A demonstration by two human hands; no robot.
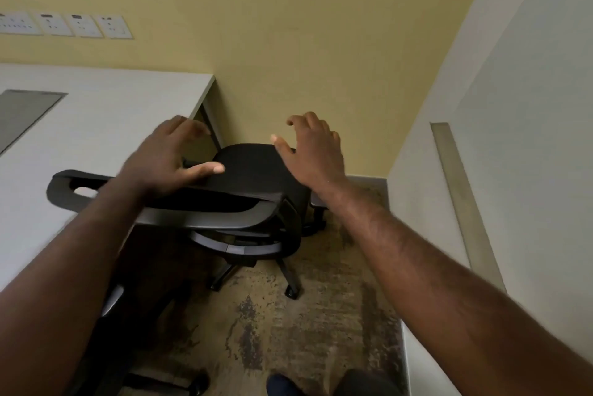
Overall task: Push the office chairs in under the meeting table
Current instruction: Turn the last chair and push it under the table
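A black office chair (250,171) is standing at the corner of a pale meeting table (96,126), its seat mostly outside the tabletop edge and its backrest nearest the viewer. The left hand (160,161) is hovering over the backrest's top edge, fingers loosely spread, thumb extended, gripping nothing. The right hand (313,151) is hovering above the seat, fingers apart. Patterned carpet (321,325) is lying below, a yellow wall (288,26) behind.

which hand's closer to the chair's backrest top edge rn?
Left. The left hand rests on the office chair backrest's top edge; the right hand hovers open above the seat, not touching.
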